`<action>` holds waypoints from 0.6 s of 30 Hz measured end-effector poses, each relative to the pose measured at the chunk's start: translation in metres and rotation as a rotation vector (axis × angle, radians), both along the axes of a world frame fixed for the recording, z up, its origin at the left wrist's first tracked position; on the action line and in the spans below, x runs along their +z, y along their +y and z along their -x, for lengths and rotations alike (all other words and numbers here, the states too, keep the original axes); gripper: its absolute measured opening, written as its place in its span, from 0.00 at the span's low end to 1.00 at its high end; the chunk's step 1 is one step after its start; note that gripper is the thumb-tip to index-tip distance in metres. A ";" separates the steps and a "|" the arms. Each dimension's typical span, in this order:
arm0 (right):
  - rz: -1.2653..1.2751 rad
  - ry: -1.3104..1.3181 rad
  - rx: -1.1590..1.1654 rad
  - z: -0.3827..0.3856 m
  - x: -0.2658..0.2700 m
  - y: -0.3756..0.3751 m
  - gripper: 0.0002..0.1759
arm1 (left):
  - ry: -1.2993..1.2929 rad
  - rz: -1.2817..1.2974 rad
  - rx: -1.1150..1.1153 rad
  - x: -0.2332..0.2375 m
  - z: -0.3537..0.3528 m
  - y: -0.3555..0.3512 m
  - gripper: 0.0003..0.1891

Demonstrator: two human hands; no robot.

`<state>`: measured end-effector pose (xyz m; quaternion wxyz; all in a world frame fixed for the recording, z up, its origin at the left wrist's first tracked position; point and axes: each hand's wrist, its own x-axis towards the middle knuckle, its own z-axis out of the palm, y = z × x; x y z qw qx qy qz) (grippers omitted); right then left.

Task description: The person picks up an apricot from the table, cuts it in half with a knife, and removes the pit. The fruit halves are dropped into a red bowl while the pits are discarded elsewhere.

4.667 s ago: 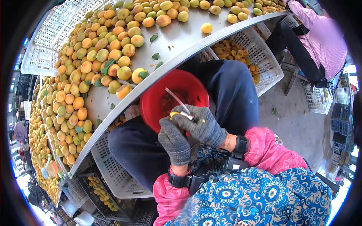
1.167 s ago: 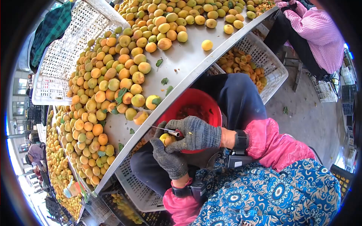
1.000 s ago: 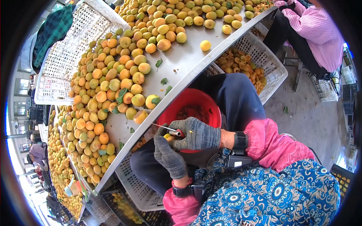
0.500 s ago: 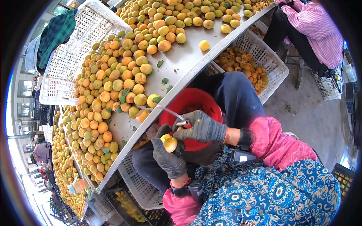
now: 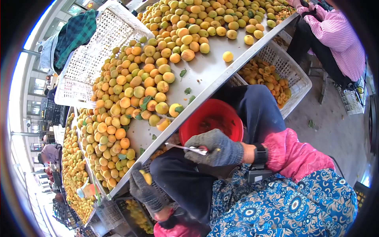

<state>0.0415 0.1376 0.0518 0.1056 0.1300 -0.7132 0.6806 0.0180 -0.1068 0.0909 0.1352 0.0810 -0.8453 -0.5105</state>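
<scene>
My right hand, in a grey knit glove, is wrapped round a small knife. Its thin metal blade points left, and a bit of red shows at the handle. Just behind that hand, a red bucket with dark matter at the bottom stands between my knees. My left hand, gloved alike, is low beside the table edge over the crates. A yellow apricot piece shows between its fingers; part of it is hidden. Whole apricots lie heaped on the metal table.
A white crate of split apricots stands by my knee. An empty-looking white crate leans on the table's far side. One co-worker in a pink checked shirt sits at the upper right. Another crate with yellow fruit lies under the table.
My left hand has moved away from the right, down and left to the table edge, with the apricot piece. The knife now lies flatter in my right hand. The whole view has shifted slightly.
</scene>
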 end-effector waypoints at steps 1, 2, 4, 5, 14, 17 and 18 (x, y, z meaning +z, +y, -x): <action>0.004 0.008 0.002 0.002 -0.005 0.006 0.11 | 0.033 0.135 0.022 0.000 0.006 -0.018 0.14; -0.185 -0.133 0.108 0.005 -0.010 0.013 0.12 | 0.039 0.139 0.024 -0.001 0.013 -0.034 0.14; -0.372 -0.269 0.212 0.004 -0.028 0.022 0.13 | 0.011 0.530 -0.060 -0.007 0.025 -0.055 0.16; -0.509 -0.300 0.185 0.003 -0.042 0.024 0.13 | 0.018 0.531 -0.059 -0.012 0.035 -0.054 0.16; -0.505 -0.343 0.154 0.013 -0.048 0.038 0.10 | -0.409 0.629 -0.586 -0.055 0.131 0.039 0.21; -0.346 -0.381 0.106 0.018 -0.046 0.043 0.10 | -0.561 0.592 -0.500 -0.073 0.143 0.051 0.22; -0.361 -0.389 0.081 0.019 -0.044 0.044 0.10 | -0.516 0.539 -0.520 -0.075 0.144 0.052 0.21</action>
